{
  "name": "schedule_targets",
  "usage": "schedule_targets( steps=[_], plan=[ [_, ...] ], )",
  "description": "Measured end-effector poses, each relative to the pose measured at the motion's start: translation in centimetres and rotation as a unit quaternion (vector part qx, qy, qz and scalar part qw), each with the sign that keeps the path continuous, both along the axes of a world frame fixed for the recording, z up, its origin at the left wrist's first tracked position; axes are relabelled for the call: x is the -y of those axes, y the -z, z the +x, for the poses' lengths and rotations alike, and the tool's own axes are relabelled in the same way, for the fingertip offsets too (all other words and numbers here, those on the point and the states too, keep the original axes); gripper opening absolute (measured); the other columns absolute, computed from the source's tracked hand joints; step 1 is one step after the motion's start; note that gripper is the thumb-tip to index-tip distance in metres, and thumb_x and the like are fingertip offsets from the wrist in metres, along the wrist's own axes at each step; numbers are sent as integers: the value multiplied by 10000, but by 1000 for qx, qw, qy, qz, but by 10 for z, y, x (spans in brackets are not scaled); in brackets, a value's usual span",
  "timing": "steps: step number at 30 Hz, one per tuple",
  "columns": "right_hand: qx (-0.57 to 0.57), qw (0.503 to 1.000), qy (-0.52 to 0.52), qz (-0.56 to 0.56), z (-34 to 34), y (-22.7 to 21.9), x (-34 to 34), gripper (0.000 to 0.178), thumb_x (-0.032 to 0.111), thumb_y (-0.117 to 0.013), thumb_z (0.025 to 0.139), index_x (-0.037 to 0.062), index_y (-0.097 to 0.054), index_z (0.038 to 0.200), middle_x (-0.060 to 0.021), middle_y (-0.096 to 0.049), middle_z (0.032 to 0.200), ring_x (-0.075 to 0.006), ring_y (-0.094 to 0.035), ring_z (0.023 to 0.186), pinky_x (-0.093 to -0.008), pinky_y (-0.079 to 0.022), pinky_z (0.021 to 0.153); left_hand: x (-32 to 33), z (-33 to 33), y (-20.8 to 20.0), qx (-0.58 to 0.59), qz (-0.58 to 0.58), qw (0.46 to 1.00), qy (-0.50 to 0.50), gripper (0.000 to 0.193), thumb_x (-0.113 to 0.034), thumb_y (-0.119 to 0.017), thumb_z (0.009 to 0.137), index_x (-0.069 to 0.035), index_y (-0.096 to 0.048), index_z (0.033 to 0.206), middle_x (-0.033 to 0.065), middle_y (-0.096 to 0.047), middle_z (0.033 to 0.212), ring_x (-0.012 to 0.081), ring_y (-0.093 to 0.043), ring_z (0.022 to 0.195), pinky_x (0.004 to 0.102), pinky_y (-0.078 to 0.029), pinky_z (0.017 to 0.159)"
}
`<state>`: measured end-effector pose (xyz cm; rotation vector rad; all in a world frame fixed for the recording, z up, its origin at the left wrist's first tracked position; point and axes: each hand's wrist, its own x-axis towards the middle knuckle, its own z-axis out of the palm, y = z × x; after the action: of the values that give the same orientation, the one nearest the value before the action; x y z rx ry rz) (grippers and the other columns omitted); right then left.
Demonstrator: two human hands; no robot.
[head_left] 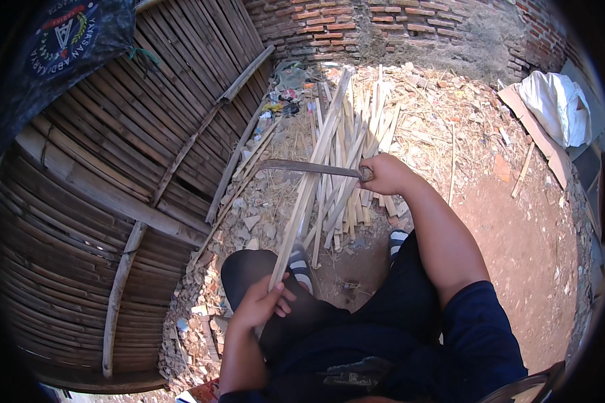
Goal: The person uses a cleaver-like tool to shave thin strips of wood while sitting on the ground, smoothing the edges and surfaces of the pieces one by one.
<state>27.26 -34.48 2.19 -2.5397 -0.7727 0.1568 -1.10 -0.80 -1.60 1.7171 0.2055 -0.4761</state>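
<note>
- Left grip (269,300) is holding the near end of a long wooden strip (300,203).
- The strip is slanting far and rightward over a woodpile (351,201).
- Right grip (382,174) is clasping a long knife (336,170), crossing the strip.

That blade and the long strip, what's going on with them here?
A person holds the near end of a long wooden strip in the left hand. The right hand grips the handle of a blade, which crosses over the strip; whether they touch is hard to tell. Beyond, more strips lie in a pile on littered ground.
</note>
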Motion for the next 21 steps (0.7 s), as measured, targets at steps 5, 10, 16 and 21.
schedule_targets(
  steps=[5,10,16,21],
  plan=[
    [22,998,-56,-23,-18,-11,-14,369,364,-814,832,79,-744,1055,-201,-736,963,-405,-703,967,-502,-552,839,1,-2,-4,-8,-6,1000,-9,456,-292,-439,1140,-1,-428,1492,140,-724,1011,180,-715,760,314,-605,678],
    [5,997,-62,-35,-16,-17,-13,385,375,-804,844,69,-739,1068,-203,-733,959,-402,-704,970,-501,-553,841,-7,-4,4,-2,-48,999,-5,454,-291,-440,1140,-1,-428,1488,143,-724,1015,182,-718,763,318,-607,680],
    [49,998,33,12,3,0,5,376,383,-795,848,70,-729,1046,-195,-726,943,-405,-701,944,-503,-554,830,-3,0,-2,-17,-20,1000,2,444,-286,-442,1140,-2,-431,1481,151,-723,1026,190,-725,777,320,-610,685],
    [81,985,-129,-86,-33,-20,-26,357,395,-794,852,92,-729,1031,-183,-722,923,-399,-702,943,-507,-554,820,-10,-4,4,-26,-74,997,-6,442,-280,-432,1141,-2,-427,1484,155,-722,1024,192,-727,779,317,-613,686]
  ],
)
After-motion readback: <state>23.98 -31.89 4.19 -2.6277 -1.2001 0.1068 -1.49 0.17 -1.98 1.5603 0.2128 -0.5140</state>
